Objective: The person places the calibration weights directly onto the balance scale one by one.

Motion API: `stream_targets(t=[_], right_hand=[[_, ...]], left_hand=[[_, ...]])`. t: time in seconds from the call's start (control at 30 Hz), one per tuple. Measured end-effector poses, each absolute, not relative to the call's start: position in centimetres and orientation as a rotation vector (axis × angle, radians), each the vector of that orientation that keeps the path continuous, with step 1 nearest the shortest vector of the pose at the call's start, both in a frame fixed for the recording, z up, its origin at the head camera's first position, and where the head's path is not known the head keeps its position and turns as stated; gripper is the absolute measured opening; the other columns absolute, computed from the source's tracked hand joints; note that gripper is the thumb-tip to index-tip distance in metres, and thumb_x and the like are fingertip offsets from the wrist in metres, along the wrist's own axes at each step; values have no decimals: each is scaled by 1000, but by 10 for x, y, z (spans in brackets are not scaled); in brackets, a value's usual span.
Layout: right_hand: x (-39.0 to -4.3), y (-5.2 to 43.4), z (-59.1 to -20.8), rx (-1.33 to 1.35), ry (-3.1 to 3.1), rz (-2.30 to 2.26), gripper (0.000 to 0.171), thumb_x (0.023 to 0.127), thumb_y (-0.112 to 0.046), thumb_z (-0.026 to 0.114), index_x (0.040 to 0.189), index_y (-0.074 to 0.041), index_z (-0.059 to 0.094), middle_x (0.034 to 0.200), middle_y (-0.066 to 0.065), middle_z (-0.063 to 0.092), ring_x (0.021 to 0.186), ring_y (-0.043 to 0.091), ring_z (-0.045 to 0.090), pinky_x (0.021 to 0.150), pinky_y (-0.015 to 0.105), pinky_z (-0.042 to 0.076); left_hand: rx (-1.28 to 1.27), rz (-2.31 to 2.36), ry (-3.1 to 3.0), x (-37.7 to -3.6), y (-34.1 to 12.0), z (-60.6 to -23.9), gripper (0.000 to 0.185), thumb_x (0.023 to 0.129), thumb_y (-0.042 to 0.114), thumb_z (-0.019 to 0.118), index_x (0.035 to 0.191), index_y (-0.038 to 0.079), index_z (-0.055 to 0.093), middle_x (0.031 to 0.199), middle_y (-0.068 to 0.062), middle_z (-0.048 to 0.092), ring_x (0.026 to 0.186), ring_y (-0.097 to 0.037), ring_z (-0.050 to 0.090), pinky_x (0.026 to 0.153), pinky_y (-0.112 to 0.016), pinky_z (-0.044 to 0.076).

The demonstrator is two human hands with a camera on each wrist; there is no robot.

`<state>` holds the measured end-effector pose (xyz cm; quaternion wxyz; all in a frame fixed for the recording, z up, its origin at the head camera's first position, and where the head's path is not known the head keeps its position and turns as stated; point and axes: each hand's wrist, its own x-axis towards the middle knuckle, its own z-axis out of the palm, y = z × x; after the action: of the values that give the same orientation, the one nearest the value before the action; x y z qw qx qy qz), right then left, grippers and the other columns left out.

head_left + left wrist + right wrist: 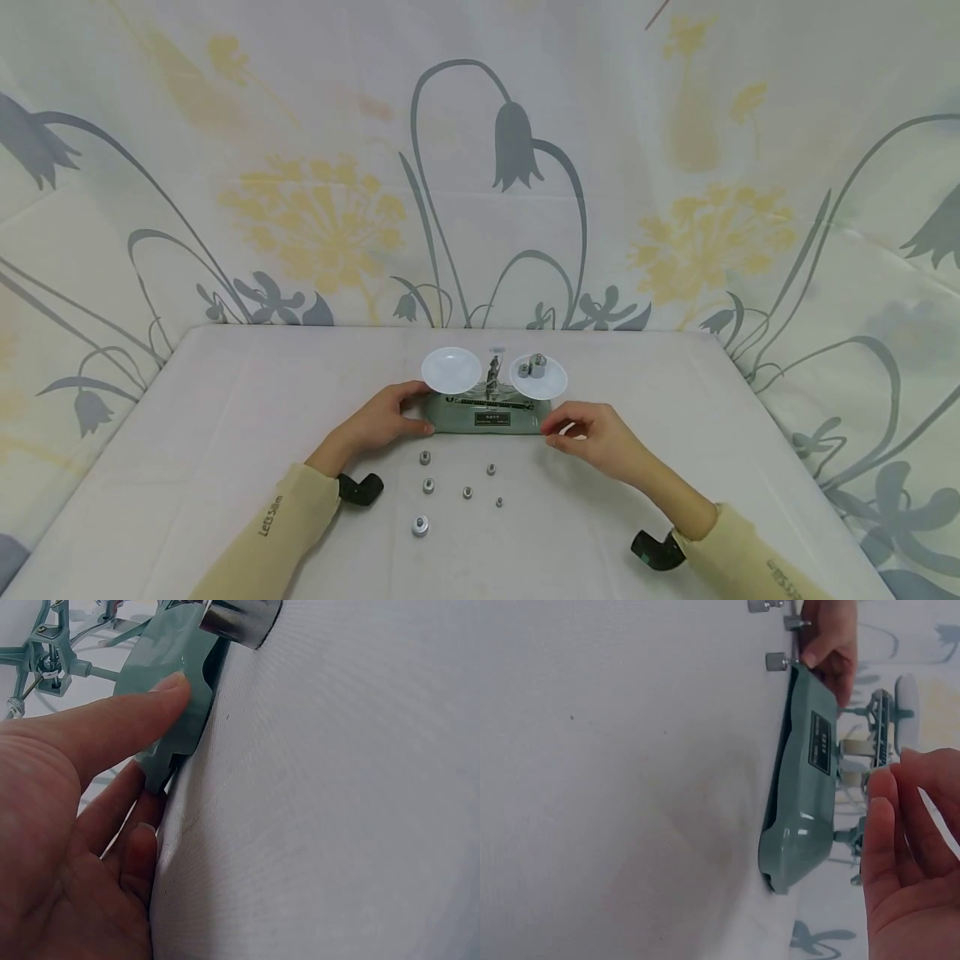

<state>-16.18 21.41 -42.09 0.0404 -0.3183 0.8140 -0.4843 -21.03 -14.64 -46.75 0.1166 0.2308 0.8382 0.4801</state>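
Observation:
A green balance scale stands mid-table with two white pans. The left pan is bare; the right pan carries two metal weights. My left hand grips the left end of the base, thumb on top and fingers curled at its lower edge. My right hand hovers at the base's right end, fingers loosely curled and holding nothing. Whether it touches the base I cannot tell.
Several small metal weights lie loose on the white cloth in front of the scale, the largest nearest me. A floral curtain closes off the back and sides. The table edges slant outward toward me.

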Motion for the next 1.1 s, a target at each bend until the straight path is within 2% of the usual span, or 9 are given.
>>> stream_targets(t=[0.23, 0.5, 0.8, 1.1], right_hand=[[-159, 206, -433, -984, 2444, -1479, 13, 88, 0, 74, 100, 1, 72, 96, 12, 72, 86, 14, 67, 74, 29, 58], [-153, 191, -440, -1019, 2396, -1431, 15, 86, 2, 74, 101, 0, 73, 97, 9, 72, 89, 20, 67, 75, 29, 57], [-146, 178, -452, -984, 2308, -1338, 20, 85, -4, 77, 104, -7, 75, 99, 1, 72, 86, 9, 64, 77, 28, 56], [-142, 169, -459, -1004, 2272, -1285, 20, 84, -7, 79, 103, -11, 75, 99, -6, 71, 91, 8, 64, 81, 26, 55]], left_hand=[[677, 1396, 2461, -211, -146, -467, 62, 82, 12, 81, 138, 2, 55, 139, -14, 55, 132, -32, 47, 109, -52, 38], [673, 1406, 2463, -211, -145, -468, 62, 82, 13, 81, 137, 1, 56, 139, -15, 55, 132, -33, 47, 109, -52, 37], [680, 1406, 2461, -210, -146, -468, 62, 83, 12, 81, 138, 1, 55, 139, -15, 55, 132, -33, 46, 110, -53, 36], [669, 1388, 2465, -211, -146, -467, 62, 82, 12, 81, 138, 2, 55, 139, -13, 55, 132, -32, 47, 110, -51, 37]])
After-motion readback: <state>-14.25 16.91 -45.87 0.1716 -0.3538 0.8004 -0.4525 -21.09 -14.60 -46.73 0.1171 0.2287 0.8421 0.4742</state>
